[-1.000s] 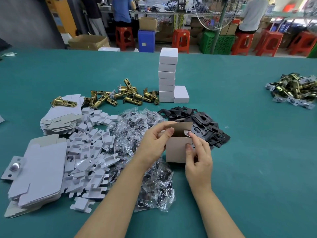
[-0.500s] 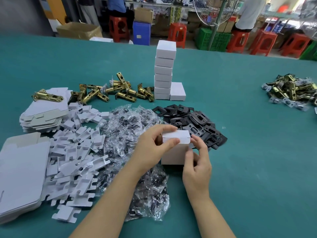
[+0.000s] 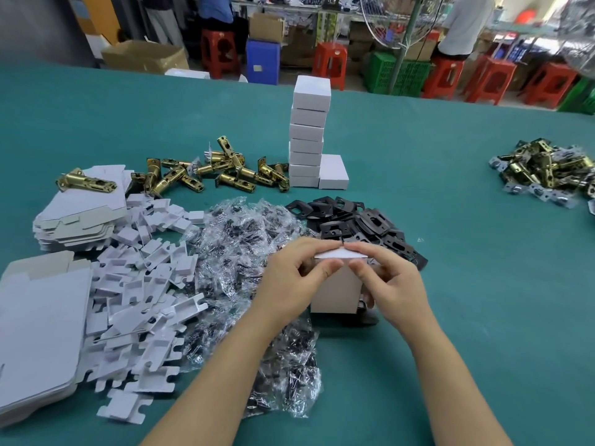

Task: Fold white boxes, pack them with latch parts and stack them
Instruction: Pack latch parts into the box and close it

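Head view: left hand [image 3: 299, 278] and right hand [image 3: 391, 281] both pinching white box [image 3: 336, 292] upright on green table [image 3: 467, 284], fingertips meeting over its top flap. Beyond hands, stack of closed boxes [image 3: 308, 136]; left of it, brass latches [image 3: 206, 173]. No legible writing anywhere.

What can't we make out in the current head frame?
- Inside of the white box: head view, covered by its top flap and both hands, left hand and right hand.
- Contents of the clear bags: head view, too small and glare-blurred.
- Flat box blanks: cut off by the left edge.
- Far brass latch pile: cut off by the right edge.
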`<action>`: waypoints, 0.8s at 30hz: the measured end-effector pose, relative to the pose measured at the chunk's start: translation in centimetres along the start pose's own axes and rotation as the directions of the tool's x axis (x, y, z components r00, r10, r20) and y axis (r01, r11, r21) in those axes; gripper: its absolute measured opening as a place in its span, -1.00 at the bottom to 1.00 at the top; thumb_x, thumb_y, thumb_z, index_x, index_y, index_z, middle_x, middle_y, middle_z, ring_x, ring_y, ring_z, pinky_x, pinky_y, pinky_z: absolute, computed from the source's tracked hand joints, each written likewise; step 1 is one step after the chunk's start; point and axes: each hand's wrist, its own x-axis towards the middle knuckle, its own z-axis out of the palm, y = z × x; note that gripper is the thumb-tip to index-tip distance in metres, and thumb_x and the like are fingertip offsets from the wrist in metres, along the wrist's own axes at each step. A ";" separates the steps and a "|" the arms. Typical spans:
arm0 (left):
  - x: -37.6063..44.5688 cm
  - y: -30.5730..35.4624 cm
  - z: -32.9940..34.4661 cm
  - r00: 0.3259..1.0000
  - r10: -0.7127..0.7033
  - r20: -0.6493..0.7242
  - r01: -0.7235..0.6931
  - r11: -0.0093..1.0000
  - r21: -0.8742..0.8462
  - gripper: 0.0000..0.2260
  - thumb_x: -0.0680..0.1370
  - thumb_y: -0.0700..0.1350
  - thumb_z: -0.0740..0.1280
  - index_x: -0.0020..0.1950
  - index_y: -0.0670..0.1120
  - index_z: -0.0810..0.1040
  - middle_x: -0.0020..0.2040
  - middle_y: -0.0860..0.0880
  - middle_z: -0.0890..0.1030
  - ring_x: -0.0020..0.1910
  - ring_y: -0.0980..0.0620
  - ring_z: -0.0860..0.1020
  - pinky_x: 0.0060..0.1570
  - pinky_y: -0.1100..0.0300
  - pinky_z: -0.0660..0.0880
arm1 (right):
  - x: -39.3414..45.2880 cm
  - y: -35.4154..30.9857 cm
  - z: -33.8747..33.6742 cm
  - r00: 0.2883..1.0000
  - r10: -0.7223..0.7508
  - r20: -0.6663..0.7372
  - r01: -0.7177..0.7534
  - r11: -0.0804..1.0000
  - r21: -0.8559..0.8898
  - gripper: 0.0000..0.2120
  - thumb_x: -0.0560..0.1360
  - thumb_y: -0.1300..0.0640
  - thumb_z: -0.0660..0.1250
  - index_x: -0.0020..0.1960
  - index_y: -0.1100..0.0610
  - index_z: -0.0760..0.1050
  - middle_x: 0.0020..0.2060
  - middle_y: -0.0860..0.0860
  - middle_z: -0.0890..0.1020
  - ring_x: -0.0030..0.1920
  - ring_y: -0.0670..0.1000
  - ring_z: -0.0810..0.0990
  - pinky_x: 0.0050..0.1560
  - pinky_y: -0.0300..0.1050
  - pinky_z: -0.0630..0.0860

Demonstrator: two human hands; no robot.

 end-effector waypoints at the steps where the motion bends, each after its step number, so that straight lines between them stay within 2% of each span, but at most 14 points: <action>1: 0.0 -0.1 -0.1 0.999 -0.039 0.000 0.039 0.999 -0.020 -0.76 0.56 0.06 0.40 0.22 0.15 0.66 0.02 0.23 0.64 -0.21 0.21 0.52 -0.18 0.35 0.47 | 0.0 0.1 0.2 1.000 -0.009 -0.023 0.009 1.000 0.018 -0.70 0.58 0.22 0.41 0.11 -0.19 0.65 -0.36 -0.26 0.63 -0.54 -0.10 0.46 -0.49 -0.27 0.44; 3: 0.1 -0.2 -0.3 0.995 -0.098 0.016 0.098 0.993 -0.068 -0.78 0.58 0.07 0.38 0.21 0.18 0.66 -0.09 0.18 0.63 -0.24 0.06 0.51 -0.25 0.28 0.49 | -0.1 0.3 0.6 0.998 -0.018 -0.064 0.023 0.997 0.074 -0.68 0.59 0.19 0.42 0.07 -0.26 0.66 -0.28 -0.30 0.65 -0.51 -0.15 0.51 -0.47 -0.31 0.44; 4: 0.1 -0.2 -0.4 0.995 -0.101 0.026 0.102 0.992 -0.078 -0.80 0.58 0.05 0.38 0.20 0.19 0.66 -0.13 0.15 0.62 -0.24 0.05 0.51 -0.26 0.26 0.50 | -0.2 0.4 0.8 0.996 -0.022 -0.081 0.029 0.995 0.094 -0.72 0.59 0.14 0.41 0.06 -0.28 0.67 -0.24 -0.29 0.66 -0.49 -0.17 0.53 -0.47 -0.32 0.44; 6: 0.1 0.0 -0.5 0.995 -0.088 0.036 0.091 0.992 -0.083 -0.82 0.58 0.03 0.38 0.16 0.22 0.67 -0.10 0.13 0.64 -0.23 0.03 0.52 -0.24 0.19 0.55 | -0.5 0.6 1.0 0.993 -0.034 -0.109 0.046 0.993 0.110 -0.84 0.56 -0.01 0.38 0.06 -0.23 0.66 -0.20 -0.24 0.66 -0.48 -0.16 0.54 -0.46 -0.33 0.42; 10: -0.2 0.4 -0.2 0.999 -0.048 0.021 0.049 0.997 -0.065 -0.83 0.57 0.03 0.39 0.13 0.20 0.69 -0.03 0.03 0.68 -0.13 -0.05 0.57 -0.11 0.02 0.58 | -1.2 1.0 1.1 0.989 -0.038 -0.143 0.054 0.992 0.110 -0.82 0.54 -0.13 0.33 0.07 -0.18 0.65 -0.16 -0.15 0.64 -0.47 -0.09 0.48 -0.45 -0.21 0.41; 14: -0.3 0.4 -0.1 0.999 -0.043 0.018 0.044 0.998 -0.042 -0.82 0.58 0.06 0.38 0.14 0.25 0.68 -0.02 0.07 0.68 -0.18 0.02 0.53 -0.11 0.07 0.56 | -1.4 1.0 1.4 0.984 -0.061 -0.165 0.078 0.992 0.098 -0.85 0.55 -0.13 0.31 0.06 -0.21 0.63 -0.12 -0.12 0.65 -0.44 -0.10 0.50 -0.45 -0.22 0.42; 17: -0.4 0.5 0.0 0.998 -0.053 0.019 0.054 0.998 -0.039 -0.83 0.57 0.11 0.36 0.13 0.32 0.65 -0.04 0.08 0.67 -0.24 0.06 0.49 -0.19 0.20 0.51 | -1.4 0.9 1.6 0.982 -0.060 -0.180 0.080 0.991 0.107 -0.84 0.55 -0.15 0.30 0.05 -0.20 0.63 -0.13 -0.09 0.65 -0.44 -0.11 0.50 -0.46 -0.23 0.41; 21: -0.6 0.8 0.1 0.998 -0.061 0.008 0.062 0.996 -0.058 -0.82 0.55 0.21 0.33 0.12 0.33 0.64 -0.04 0.16 0.66 -0.24 0.02 0.51 -0.25 0.34 0.45 | -1.5 0.9 1.6 0.981 -0.055 -0.185 0.077 0.990 0.114 -0.84 0.56 -0.16 0.29 0.04 -0.19 0.62 -0.14 -0.10 0.65 -0.41 -0.13 0.50 -0.43 -0.29 0.40; 24: -0.6 0.8 0.2 0.998 -0.066 -0.001 0.066 0.996 -0.064 -0.81 0.54 0.22 0.33 0.11 0.34 0.64 -0.03 0.19 0.66 -0.25 0.06 0.51 -0.27 0.37 0.45 | -1.5 0.7 1.8 0.977 -0.061 -0.204 0.084 0.991 0.106 -0.83 0.57 -0.14 0.28 0.04 -0.16 0.63 -0.14 -0.12 0.65 -0.37 -0.14 0.52 -0.39 -0.34 0.40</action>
